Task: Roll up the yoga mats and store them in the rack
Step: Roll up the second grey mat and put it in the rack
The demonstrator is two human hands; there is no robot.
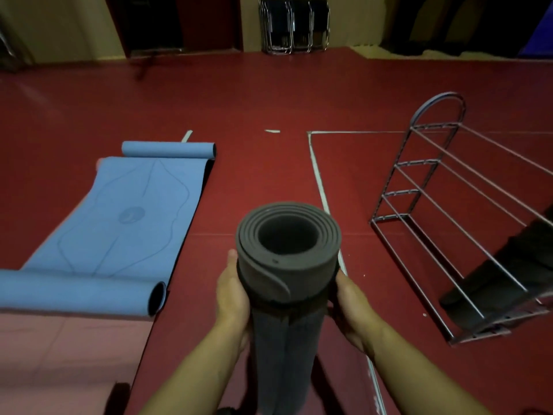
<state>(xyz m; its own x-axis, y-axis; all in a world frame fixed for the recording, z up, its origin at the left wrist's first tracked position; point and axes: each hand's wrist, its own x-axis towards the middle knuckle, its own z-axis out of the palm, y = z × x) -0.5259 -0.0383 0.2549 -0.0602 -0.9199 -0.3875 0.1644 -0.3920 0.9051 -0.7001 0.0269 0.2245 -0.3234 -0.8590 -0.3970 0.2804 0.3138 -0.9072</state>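
Note:
A rolled grey yoga mat point(284, 283) stands upright in front of me, its open spiral end facing the camera and a dark strap around it. My left hand point(232, 292) grips its left side and my right hand point(348, 304) grips its right side, just below the top end. A blue yoga mat point(125, 217) lies flat on the red floor at left, curled into rolls at its far and near ends. A metal wire rack point(443, 211) with several tiers stands at right; a dark rolled mat point(502, 283) lies on its lower shelf.
A pink mat point(59, 354) lies at the lower left. White floor lines point(318, 181) run between me and the rack. Folded chairs point(294, 25) lean against the far wall. Open red floor stretches ahead.

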